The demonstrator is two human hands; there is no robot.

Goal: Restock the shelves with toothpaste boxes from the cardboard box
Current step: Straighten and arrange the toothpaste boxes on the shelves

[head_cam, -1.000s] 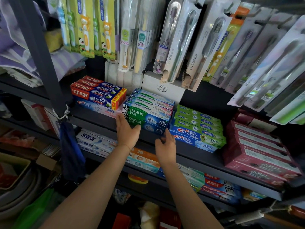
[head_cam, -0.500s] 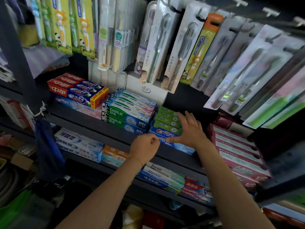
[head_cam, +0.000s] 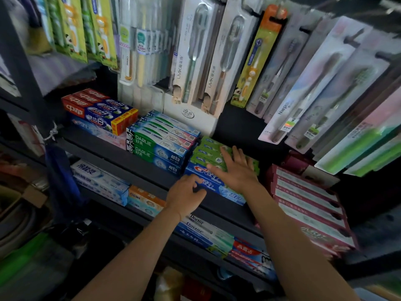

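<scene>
A stack of blue and green Crest toothpaste boxes [head_cam: 213,187] lies on the dark shelf [head_cam: 121,153] at the middle. My right hand [head_cam: 236,170] lies flat on top of the stack, fingers straight and spread over the green boxes. My left hand [head_cam: 184,195] sits at the stack's front left end, fingers curled against the blue Crest box. Green Darlie boxes [head_cam: 158,146] are stacked just left of it, and red and blue boxes [head_cam: 97,111] lie further left. The cardboard box is out of sight.
Dark pink toothpaste boxes [head_cam: 308,198] fill the shelf to the right. Toothbrush packs [head_cam: 217,61] hang above on hooks. A lower shelf holds white, orange and Doctor boxes [head_cam: 201,231]. A black upright post [head_cam: 23,68] with a blue cloth [head_cam: 60,181] stands at the left.
Both hands left the Darlie stack and moved right to the Crest stack. The right hand now lies on top of it and the left hand has come up to its front end.
</scene>
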